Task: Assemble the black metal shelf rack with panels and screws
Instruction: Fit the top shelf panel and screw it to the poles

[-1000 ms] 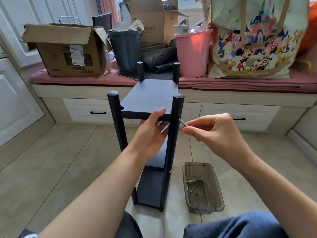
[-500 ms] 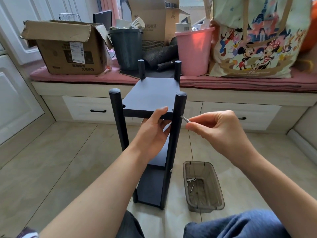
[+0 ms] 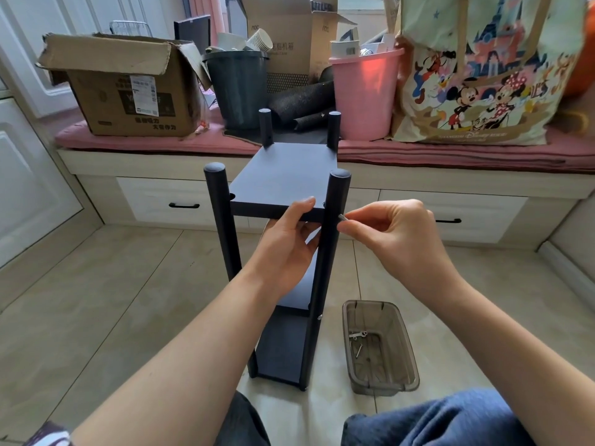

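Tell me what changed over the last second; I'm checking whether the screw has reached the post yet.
The right hand carried the screw leftward, and its tip now meets the near right post, seemingly at a hole. Before, a gap showed between them. The left hand still grips the top panel by its front edge, the rack stands as before, and the tray of spare screws has not moved.
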Demonstrator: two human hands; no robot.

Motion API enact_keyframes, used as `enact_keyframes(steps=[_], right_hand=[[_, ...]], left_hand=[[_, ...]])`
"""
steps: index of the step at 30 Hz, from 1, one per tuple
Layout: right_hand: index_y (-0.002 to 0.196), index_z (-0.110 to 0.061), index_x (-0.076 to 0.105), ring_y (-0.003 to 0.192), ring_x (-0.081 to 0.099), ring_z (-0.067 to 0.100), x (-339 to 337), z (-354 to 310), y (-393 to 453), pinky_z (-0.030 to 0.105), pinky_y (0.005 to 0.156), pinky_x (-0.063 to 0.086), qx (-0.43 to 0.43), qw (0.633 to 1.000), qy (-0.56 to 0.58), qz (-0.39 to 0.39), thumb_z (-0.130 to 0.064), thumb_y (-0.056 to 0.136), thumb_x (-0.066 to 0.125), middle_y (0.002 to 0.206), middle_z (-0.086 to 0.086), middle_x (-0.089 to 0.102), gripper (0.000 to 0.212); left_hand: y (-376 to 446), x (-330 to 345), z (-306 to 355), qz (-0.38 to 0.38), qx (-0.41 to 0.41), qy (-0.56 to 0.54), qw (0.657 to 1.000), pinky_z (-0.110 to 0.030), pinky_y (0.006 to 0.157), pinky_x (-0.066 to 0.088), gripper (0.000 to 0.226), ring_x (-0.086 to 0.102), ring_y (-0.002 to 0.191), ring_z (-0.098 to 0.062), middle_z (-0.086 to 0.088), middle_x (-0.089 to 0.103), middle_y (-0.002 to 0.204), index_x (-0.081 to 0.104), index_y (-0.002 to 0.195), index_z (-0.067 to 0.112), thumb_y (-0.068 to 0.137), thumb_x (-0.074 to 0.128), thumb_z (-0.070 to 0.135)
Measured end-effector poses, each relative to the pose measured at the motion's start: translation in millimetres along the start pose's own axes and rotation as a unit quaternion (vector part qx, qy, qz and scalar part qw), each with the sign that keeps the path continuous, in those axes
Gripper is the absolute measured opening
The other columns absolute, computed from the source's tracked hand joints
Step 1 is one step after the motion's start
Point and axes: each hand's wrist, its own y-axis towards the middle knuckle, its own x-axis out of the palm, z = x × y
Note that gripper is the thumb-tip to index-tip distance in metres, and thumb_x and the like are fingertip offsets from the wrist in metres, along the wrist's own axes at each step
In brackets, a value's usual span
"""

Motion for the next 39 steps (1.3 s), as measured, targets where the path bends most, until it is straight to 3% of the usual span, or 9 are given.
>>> enact_keyframes(steps=[7, 11, 17, 20, 28, 35, 39], right_hand=[[0.081, -0.016, 0.077, 0.067, 0.069, 0.003, 5.3, -0.9, 5.3, 0.026, 0.069, 0.057, -0.004, 0.999, 0.006, 0.036, -0.023, 0.077, 0.084, 0.07, -0.01, 0.072, 0.011], [0.08, -0.015, 0.073, 0.059, 0.066, 0.003, 9.4, -0.7, 5.8, 0.016, 0.061, 0.051, -0.009, 0.999, 0.01, 0.035, -0.022, 0.078, 0.084, 0.065, -0.01, 0.07, 0.013], [0.08, -0.016, 0.071, 0.064, 0.07, 0.008, 7.6, 1.7, 2.7, 0.036, 0.073, 0.059, -0.001, 0.999, 0.018, 0.038, -0.013, 0.078, 0.082, 0.069, -0.004, 0.072, 0.012], [0.08, -0.015, 0.07, 0.064, 0.07, 0.007, 7.5, 1.1, 2.6, 0.034, 0.072, 0.059, -0.004, 0.999, 0.024, 0.03, -0.011, 0.078, 0.082, 0.068, -0.003, 0.073, 0.013], [0.081, -0.009, 0.07, 0.064, 0.069, 0.003, 9.9, 2.6, 1.9, 0.024, 0.069, 0.058, -0.026, 0.999, 0.009, 0.034, -0.008, 0.077, 0.082, 0.07, -0.006, 0.071, 0.013], [0.078, -0.012, 0.07, 0.063, 0.071, 0.009, 6.9, 3.5, 4.1, 0.039, 0.074, 0.06, 0.003, 0.999, 0.041, 0.026, -0.007, 0.079, 0.081, 0.071, -0.002, 0.073, 0.012], [0.08, -0.011, 0.07, 0.065, 0.07, 0.007, 9.2, 2.4, 2.1, 0.035, 0.073, 0.059, -0.014, 0.999, 0.013, 0.028, -0.01, 0.079, 0.081, 0.07, -0.006, 0.071, 0.012]], left_hand=[[1.8, -1.7, -1.0, -0.004, 0.006, -0.013, 1.0, -0.026, 0.084, 0.056, 0.027, 0.07, 0.093, -0.014, -0.006, 0.074, 0.095, 0.075, 0.073, 0.021, 0.096, 0.06, 0.022], [2.7, -2.0, -1.8, -0.002, 0.009, -0.02, 1.0, -0.024, 0.08, 0.057, 0.023, 0.07, 0.09, -0.013, -0.005, 0.074, 0.094, 0.073, 0.078, 0.018, 0.096, 0.06, 0.021], [4.7, -4.5, -3.6, 0.001, 0.015, -0.029, 0.999, -0.027, 0.082, 0.058, 0.011, 0.071, 0.092, -0.015, -0.007, 0.073, 0.093, 0.068, 0.089, 0.012, 0.094, 0.062, 0.019], [6.5, -6.5, -3.9, 0.005, 0.021, -0.037, 0.999, -0.029, 0.084, 0.057, 0.016, 0.071, 0.096, -0.018, -0.009, 0.071, 0.097, 0.058, 0.104, 0.007, 0.094, 0.063, 0.019], [7.9, -8.1, -4.9, 0.002, 0.028, -0.048, 0.998, -0.03, 0.083, 0.058, 0.012, 0.072, 0.094, -0.02, -0.01, 0.07, 0.095, 0.06, 0.098, 0.009, 0.092, 0.065, 0.017], [8.8, -6.6, -5.2, -0.001, 0.028, -0.052, 0.998, -0.029, 0.084, 0.058, 0.01, 0.072, 0.09, -0.018, -0.008, 0.072, 0.088, 0.064, 0.088, 0.009, 0.096, 0.061, 0.014], [8.0, -5.9, -4.0, -0.002, 0.031, -0.05, 0.998, -0.028, 0.086, 0.058, 0.017, 0.072, 0.09, -0.018, -0.007, 0.073, 0.087, 0.069, 0.082, 0.012, 0.097, 0.061, 0.014]])
